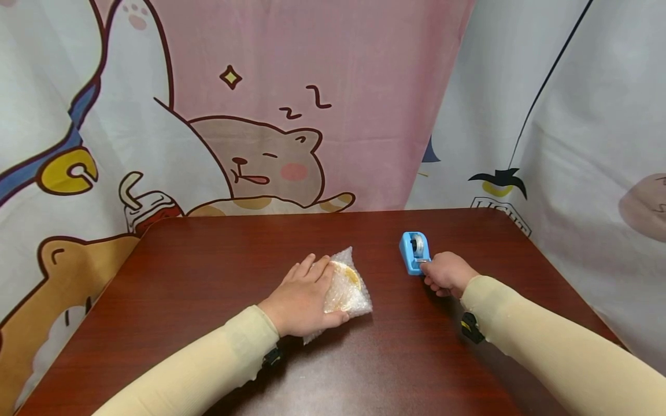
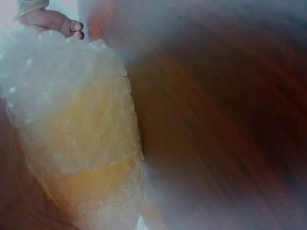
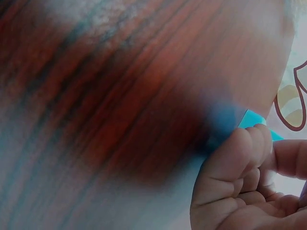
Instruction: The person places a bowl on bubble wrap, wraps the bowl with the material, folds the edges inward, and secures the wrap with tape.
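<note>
A bubble-wrapped package [image 1: 350, 289] lies on the table, with something yellow and white showing through the wrap. My left hand [image 1: 304, 300] rests over its left side, fingers fairly straight and spread, thumb along the near edge. Close up in the left wrist view, the bubble wrap [image 2: 86, 120] shows a yellow patch inside. To the right stands a light blue tape dispenser [image 1: 414, 254] with a roll of clear tape [image 1: 417, 244]. My right hand [image 1: 448, 274] is at its near end, thumb and forefinger pinching at the cutter where the tape comes off; the tape end itself is hidden by the fingers.
The dark red-brown wooden table [image 1: 208, 260] runs back to a hanging cloth [image 1: 374, 115] with cartoon animals. More pale cloth [image 1: 572, 173] hangs along the right side. Both sleeves are cream, with a small black device under each wrist.
</note>
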`<action>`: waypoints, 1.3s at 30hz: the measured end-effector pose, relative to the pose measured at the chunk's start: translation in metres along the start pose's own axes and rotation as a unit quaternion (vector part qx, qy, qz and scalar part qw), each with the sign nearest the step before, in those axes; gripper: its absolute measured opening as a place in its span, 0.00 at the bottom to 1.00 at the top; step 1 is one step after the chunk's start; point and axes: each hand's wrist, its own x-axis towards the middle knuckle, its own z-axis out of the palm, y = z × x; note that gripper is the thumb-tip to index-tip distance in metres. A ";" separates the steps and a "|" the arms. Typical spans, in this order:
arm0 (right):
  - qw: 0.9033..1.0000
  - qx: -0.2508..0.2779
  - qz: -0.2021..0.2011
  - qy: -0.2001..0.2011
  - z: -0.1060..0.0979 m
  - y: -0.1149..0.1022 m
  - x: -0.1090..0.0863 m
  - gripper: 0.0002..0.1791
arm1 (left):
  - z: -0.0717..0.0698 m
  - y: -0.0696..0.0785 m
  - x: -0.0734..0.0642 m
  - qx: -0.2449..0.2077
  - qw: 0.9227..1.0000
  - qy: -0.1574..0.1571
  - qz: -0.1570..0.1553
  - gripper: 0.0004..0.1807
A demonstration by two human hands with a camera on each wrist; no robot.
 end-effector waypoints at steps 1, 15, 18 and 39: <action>1.000 0.000 0.002 -0.002 0.000 0.000 0.000 0.14 | 0.000 0.000 0.000 -0.001 1.000 0.000 -0.001 0.58; 1.000 0.004 0.004 -0.019 -0.003 -0.003 -0.006 0.15 | 0.001 0.000 0.000 0.002 1.000 0.001 0.000 0.59; 1.000 0.014 0.003 -0.026 -0.004 -0.006 -0.009 0.14 | 0.000 0.000 -0.001 0.002 1.000 0.001 0.001 0.59; 0.998 0.001 -0.026 -0.063 -0.014 -0.007 -0.014 0.11 | -0.001 0.000 0.000 0.006 1.000 0.002 0.001 0.58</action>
